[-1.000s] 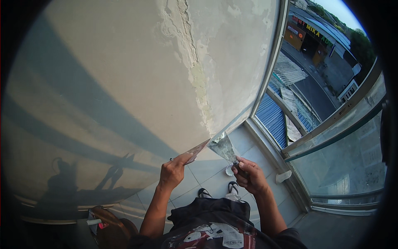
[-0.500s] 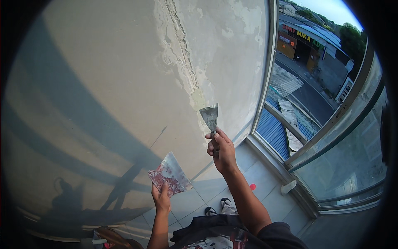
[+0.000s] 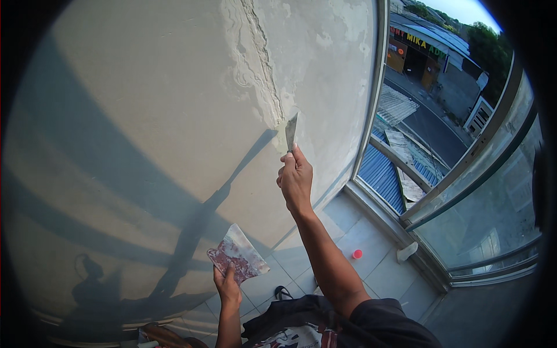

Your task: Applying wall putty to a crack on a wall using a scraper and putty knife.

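Observation:
My right hand (image 3: 297, 181) grips a putty knife (image 3: 292, 132) by its handle. The blade points up, turned nearly edge-on, at the wall (image 3: 174, 104) just under a long rough crack (image 3: 264, 66). Pale filler surrounds the blade; whether the blade touches the wall I cannot tell. Lower down, my left hand (image 3: 228, 284) pinches a broad flat scraper (image 3: 239, 255) by its reddish, smeared lower part, thumb on the near face. Its pale, flared edge faces up and right. My fingers behind it are hidden.
An open window (image 3: 377, 87) with a glass pane (image 3: 487, 232) stands at the right, roofs and a street beyond. On the tiled floor (image 3: 342, 223) lies a small red round object (image 3: 357, 254). A brown object (image 3: 165, 335) sits at the lower left.
My right hand has moved up and slightly left along the wall, and the putty knife's blade has turned from face-on to nearly edge-on. The scraper in my left hand has dropped slightly.

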{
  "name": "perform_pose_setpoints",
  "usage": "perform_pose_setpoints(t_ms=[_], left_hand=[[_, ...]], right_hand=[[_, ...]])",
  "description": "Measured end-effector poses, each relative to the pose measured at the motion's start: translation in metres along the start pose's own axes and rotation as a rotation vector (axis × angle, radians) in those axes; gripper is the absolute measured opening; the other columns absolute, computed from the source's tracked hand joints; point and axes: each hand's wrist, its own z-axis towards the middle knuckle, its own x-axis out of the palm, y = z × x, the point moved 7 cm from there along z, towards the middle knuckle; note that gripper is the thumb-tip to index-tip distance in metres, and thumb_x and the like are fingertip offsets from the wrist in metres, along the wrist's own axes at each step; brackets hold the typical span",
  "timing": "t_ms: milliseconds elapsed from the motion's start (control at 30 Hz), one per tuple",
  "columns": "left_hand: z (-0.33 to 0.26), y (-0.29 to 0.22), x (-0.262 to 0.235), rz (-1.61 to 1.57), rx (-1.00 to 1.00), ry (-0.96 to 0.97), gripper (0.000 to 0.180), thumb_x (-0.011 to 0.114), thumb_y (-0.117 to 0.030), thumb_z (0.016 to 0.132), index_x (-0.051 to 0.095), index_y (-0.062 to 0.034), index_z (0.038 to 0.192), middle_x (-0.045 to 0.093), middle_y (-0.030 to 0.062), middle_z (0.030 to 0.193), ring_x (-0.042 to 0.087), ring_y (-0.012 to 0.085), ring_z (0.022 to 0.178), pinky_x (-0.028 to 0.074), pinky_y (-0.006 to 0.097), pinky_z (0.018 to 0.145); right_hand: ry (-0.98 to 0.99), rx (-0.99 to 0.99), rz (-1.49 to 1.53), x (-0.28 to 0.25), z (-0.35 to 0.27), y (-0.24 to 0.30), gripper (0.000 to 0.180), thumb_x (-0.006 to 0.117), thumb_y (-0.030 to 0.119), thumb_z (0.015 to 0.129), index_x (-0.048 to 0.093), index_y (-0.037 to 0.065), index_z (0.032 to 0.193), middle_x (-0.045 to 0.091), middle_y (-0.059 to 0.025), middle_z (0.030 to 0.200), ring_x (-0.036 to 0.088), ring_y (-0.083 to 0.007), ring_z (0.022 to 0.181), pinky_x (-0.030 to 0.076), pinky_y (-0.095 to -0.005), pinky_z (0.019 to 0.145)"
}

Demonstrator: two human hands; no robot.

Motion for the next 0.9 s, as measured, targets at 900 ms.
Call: perform_pose_setpoints(t_ms=[900], left_hand=[[0.052,-0.002,-0.029,0.007,-0.188,0.203,0.053,0.048,0.005,0.092,0.034,0.0037,0.143,0.048,0.0177,0.139,0.051,0.0287,0.127,0.041,0.042,0.106]], right_hand=[[-0.296,-0.466,-0.46,0.058,-0.05,0.016,0.044,0.05,0.001,0.093,0.047,-0.005,0.137,0.048,-0.0162,0.081,0.052,-0.0273,0.07,0.044,-0.0392,0.065]])
